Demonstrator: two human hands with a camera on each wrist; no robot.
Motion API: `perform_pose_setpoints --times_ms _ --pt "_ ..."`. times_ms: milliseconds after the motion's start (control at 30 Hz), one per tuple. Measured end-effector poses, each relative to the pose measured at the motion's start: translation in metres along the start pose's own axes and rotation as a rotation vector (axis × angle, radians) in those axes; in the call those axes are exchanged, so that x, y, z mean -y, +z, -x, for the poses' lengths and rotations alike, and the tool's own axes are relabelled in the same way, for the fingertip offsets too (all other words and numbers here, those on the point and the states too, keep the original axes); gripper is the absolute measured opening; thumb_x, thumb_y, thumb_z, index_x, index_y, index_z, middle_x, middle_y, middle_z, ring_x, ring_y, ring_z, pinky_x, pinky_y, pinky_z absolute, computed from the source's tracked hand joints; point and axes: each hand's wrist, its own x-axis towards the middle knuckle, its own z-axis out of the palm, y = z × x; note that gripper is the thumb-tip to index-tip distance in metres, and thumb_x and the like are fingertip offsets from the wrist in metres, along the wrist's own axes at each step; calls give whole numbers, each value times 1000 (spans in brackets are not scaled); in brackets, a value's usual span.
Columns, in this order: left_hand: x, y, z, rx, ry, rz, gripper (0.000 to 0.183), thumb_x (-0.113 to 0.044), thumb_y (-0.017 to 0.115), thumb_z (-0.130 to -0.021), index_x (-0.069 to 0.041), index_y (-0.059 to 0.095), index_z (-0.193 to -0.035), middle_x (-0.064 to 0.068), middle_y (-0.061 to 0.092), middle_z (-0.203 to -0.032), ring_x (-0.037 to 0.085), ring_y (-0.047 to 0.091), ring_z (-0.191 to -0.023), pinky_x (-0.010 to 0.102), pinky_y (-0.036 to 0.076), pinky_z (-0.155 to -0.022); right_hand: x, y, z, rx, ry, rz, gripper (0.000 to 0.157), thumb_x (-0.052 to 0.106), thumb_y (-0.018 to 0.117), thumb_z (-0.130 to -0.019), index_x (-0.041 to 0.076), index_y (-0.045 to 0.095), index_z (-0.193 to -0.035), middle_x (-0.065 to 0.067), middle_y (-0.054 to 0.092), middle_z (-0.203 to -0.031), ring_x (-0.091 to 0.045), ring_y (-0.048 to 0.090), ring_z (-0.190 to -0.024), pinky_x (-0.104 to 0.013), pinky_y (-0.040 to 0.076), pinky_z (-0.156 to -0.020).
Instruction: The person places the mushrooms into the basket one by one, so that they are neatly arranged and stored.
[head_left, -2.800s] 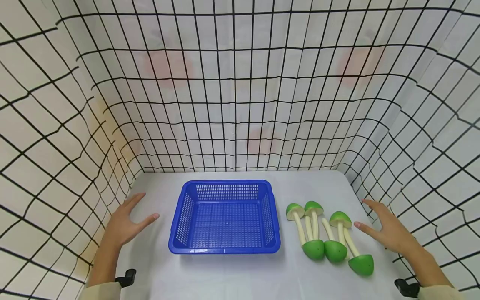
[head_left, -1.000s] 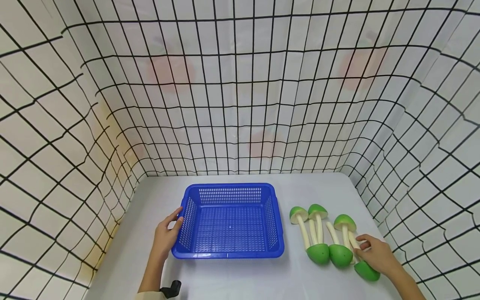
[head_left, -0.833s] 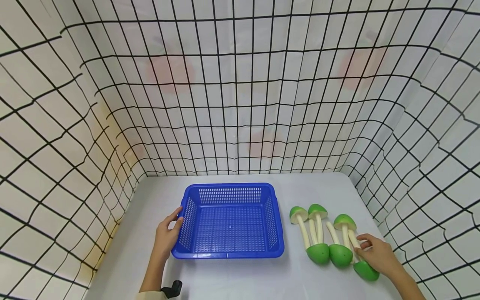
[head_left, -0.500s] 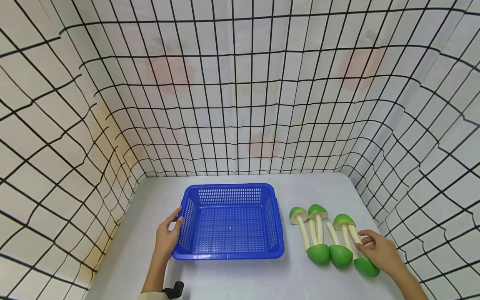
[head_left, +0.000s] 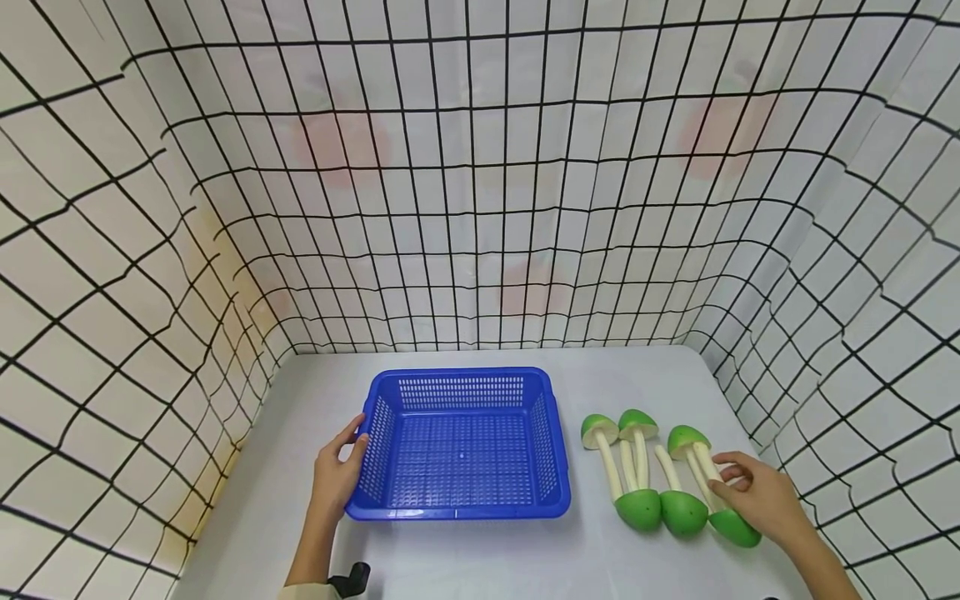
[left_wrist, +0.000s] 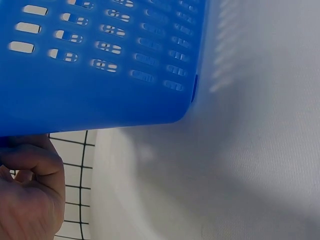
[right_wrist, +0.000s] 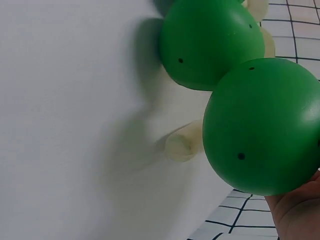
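With the thumb and forefinger of my left hand [head_left: 335, 475], I pinch the left rim of the blue basket [head_left: 457, 513]; in the left wrist view, my curled fingers run up to its edge, the tips are lost behind the plastic, and most of the basket is cut off. My right hand [head_left: 767, 502] pinches the stem of the rightmost green-capped mushroom [head_left: 737, 531], over at the right of the worktop [head_left: 510, 560], well apart from the basket. My fingers cover part of that stem, whose pale end lies across its neighbour, and the cap points back toward me. From the right wrist, that cap blocks nearly all of my grip, leaving a patch of skin at the frame's edge; I can't tell whether the cap touches the worktop. A pale stem end [right_wrist: 181, 146] pokes out below, and I can't make out which mushroom owns it. The other five mushrooms [head_left: 639, 510] lie between the basket and my right hand, some stems partly hidden by caps. My right forearm [head_left: 821, 567] runs off the bottom edge.
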Motion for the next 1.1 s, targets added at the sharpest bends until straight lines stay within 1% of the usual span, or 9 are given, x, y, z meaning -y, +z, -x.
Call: perform_pose_setpoints --times_ms 67,200,333,467,633,767,867,1100 --pt "0 0 0 0 0 2 46 -33 56 -107 -25 53 -152 19 60 -131 35 60 -107 31 52 -81 2 -1 0 -10 -7 -5 43 27 81 -88 2 70 -121 -3 76 -91 6 56 -68 -22 47 -62" --pt "0 0 0 1 0 5 46 -33 56 -107 -24 52 -152 19 59 -130 34 60 -102 28 50 -76 10 -4 -1 -12 -7 -10 43 26 81 -87 4 69 -123 -3 76 -93 7 57 -69 -22 47 -63" --pt "1 1 -1 10 1 3 47 -34 56 -107 -24 51 -153 19 59 -129 28 62 -93 26 51 -72 16 -7 -5 -9 -11 -7 44 28 80 -88 6 69 -124 -2 76 -94 7 57 -70 -23 46 -63" --pt "2 0 -3 23 6 13 48 -34 56 -107 -24 51 -153 19 59 -128 23 64 -85 25 53 -68 22 -9 -12 -21 -24 -5 44 28 81 -88 5 69 -124 -3 76 -94 5 58 -70 -23 45 -62" --pt "2 -1 -3 23 15 21 48 -33 56 -107 -22 51 -153 20 59 -127 21 63 -80 24 52 -65 36 -10 -21 -25 -29 -59 45 27 79 -90 4 67 -127 -8 76 -98 2 61 -71 -23 47 -60" --pt "1 -1 -4 16 21 16 48 -33 57 -107 -22 51 -153 20 59 -126 20 62 -76 24 52 -64 52 -5 -30 -68 -65 -123 41 24 79 -90 6 67 -125 -9 76 -98 4 62 -71 -23 48 -60" --pt "1 -1 -3 11 10 11 48 -32 57 -107 -23 51 -153 20 59 -125 20 61 -77 24 51 -62 64 1 -37 -84 -85 -150 39 24 79 -91 8 68 -125 -8 76 -98 4 63 -71 -23 48 -60" --pt "-2 1 -2 2 -40 27 47 -30 57 -107 -25 51 -153 18 57 -116 21 56 -79 24 48 -59 94 15 -48 -63 -74 -229 40 26 78 -93 9 67 -127 -11 75 -101 1 64 -72 -23 50 -61"
